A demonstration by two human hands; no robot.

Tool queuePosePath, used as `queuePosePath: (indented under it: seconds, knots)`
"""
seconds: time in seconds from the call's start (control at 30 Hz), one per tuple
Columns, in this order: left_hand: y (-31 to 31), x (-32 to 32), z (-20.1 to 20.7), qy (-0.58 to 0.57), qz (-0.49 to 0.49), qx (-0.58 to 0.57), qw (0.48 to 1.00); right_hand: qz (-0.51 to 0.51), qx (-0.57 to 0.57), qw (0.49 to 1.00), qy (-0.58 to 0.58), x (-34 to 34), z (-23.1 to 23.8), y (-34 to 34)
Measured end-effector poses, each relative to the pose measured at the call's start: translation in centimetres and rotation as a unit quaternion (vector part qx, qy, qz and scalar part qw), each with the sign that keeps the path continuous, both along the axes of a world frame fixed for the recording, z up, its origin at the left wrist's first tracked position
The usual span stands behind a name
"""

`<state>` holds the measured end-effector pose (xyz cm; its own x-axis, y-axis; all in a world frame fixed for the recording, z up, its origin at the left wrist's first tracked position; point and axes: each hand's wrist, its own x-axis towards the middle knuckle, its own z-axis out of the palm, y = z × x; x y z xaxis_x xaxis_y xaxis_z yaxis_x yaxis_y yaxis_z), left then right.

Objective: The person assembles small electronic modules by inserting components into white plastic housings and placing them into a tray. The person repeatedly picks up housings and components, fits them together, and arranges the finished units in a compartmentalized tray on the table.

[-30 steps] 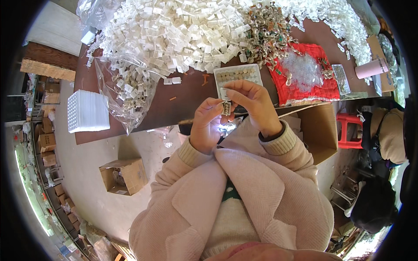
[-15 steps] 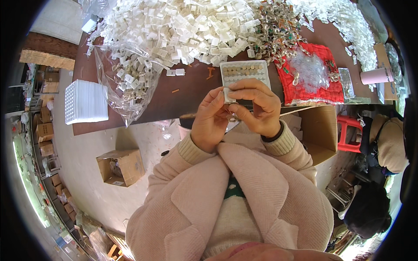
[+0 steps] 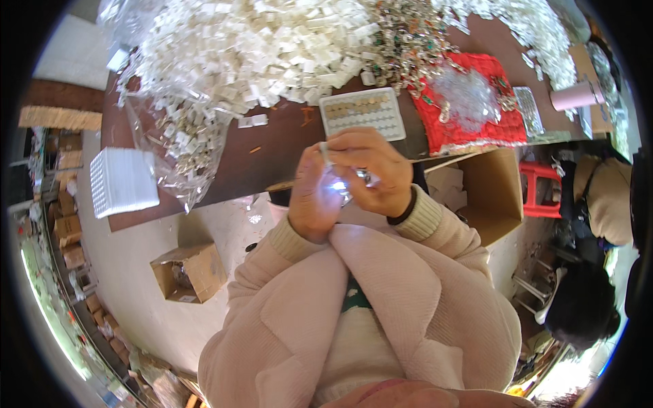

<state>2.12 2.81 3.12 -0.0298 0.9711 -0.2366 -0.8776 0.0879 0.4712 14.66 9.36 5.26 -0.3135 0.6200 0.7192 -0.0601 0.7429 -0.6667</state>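
Note:
My left hand (image 3: pixel 314 194) and my right hand (image 3: pixel 373 166) meet in front of my chest, just off the table's near edge. A small white plastic case (image 3: pixel 325 154) is pinched between their fingertips. Below it, between the palms, a small bright bluish-white light (image 3: pixel 338 185) glows. Something clear and shiny (image 3: pixel 368 178) shows by my right fingers, partly hidden. Beyond the hands lies a white tray (image 3: pixel 398 126) with rows of small hollows; tan round pieces (image 3: pixel 360 107) fill its far rows.
A big heap of white plastic cases (image 3: pixel 272 54) covers the table's far side, beside a pile of wired parts (image 3: pixel 408 41). Around them are a red cloth (image 3: pixel 435 139), a clear bag (image 3: pixel 183 156), stacked white trays (image 3: pixel 122 180) and a pink cup (image 3: pixel 575 96). Cardboard boxes (image 3: pixel 197 268) stand below.
A bright light now shines between my hands, where none showed before. My right hand has turned and closed in toward the left. The whole view has shifted slightly.

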Motion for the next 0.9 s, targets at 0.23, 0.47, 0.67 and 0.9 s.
queuePosePath:
  seconds: [0.23,0.47,0.67,0.9]
  knots:
    - [0.2,0.0,-0.3,0.023,-0.062,-0.006,0.998,-0.025,-0.007,0.993,-0.112,4.5,-1.0,-1.3]
    - [0.6,0.1,-1.6,0.029,-0.060,-0.004,0.998,-0.396,-0.136,0.894,-0.161,13.2,-3.3,0.7]
    - [0.2,0.8,-1.7,0.133,-0.065,-0.016,0.989,-0.391,-0.083,0.876,-0.269,15.7,-5.7,2.1]
    - [0.8,1.3,-0.3,0.130,-0.072,-0.030,0.989,-0.404,-0.088,0.882,-0.227,13.2,-3.3,2.0]
